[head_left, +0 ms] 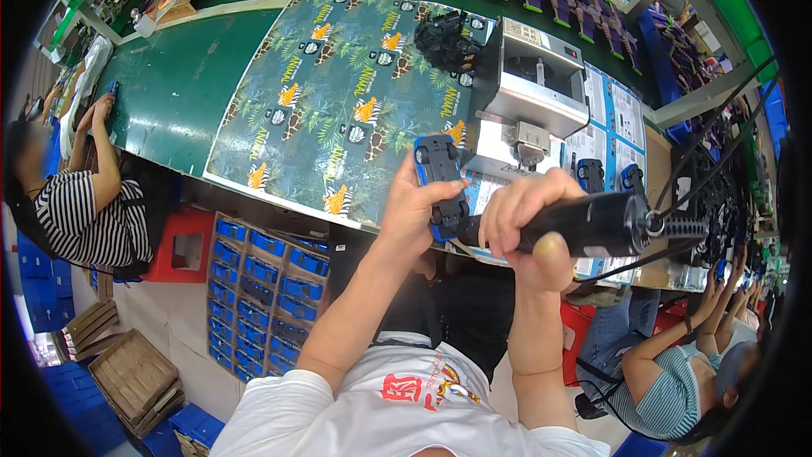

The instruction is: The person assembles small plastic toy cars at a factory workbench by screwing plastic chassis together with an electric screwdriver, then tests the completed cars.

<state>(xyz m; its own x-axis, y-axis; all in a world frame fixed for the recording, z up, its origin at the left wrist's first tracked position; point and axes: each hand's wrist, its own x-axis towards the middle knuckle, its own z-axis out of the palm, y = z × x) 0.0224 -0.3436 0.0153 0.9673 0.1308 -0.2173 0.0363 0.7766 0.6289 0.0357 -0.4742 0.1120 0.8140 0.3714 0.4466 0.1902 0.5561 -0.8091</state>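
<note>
In my left hand (409, 213) is a blue toy car (437, 161), turned so its black underside faces up. The fingers wrap its side and the thumb presses across the chassis. My right hand (529, 216) is closed around a black electric screwdriver (605, 224), lying nearly level. Its front end points left at the lower end of the car; whether the bit touches a screw I cannot tell. Just beyond my right hand stands a metal screw feeder (541, 89). Two more toy cars (589, 174) lie underside up to its right.
Printed sheets (338, 101) cover the green bench, with a heap of black parts (444, 41) beside the feeder. A cable trails from the screwdriver. Below left stands a divided box of blue toy cars (262, 288). People (89, 195) sit at both sides. Purple-and-green items line the far belt.
</note>
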